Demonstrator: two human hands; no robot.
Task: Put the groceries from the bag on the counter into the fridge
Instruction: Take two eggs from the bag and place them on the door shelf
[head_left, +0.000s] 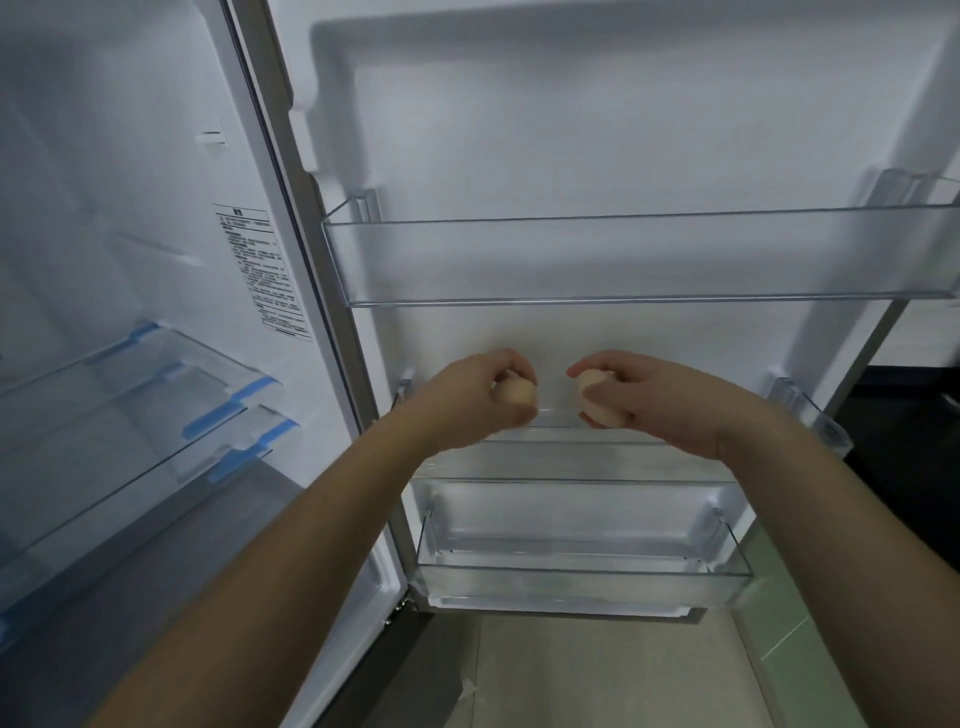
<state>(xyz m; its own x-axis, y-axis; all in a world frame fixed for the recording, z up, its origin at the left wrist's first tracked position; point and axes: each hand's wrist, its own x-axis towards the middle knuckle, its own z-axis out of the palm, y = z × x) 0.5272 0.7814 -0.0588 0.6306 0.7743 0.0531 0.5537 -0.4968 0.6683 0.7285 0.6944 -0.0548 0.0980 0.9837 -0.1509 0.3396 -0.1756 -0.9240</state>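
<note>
Here both hands reach forward to the inside of the open fridge door (597, 130), each carrying one pale brown egg. The left hand (483, 400) curls its fingers and thumb round the left egg (517, 393), which shows between them at the right edge of the hand. The right hand (639, 395) grips the right egg (597, 400) in the same way, fingers arched over its top and the egg's lower half showing beneath. The two eggs are near each other but apart, held just above the middle door shelf (571, 452), a clear plastic bin whose rim runs behind the wrists. Whether either egg touches the shelf cannot be told.

Above them sits the upper door shelf (623, 260), also clear plastic. Below is the bottom door shelf (582, 566), deeper and likewise transparent. To the left the fridge compartment (130, 182) stands open, with glass shelves (156, 415) edged in blue trim and a printed label (265, 275) on its side wall. Pale floor (597, 675) shows beneath the door.
</note>
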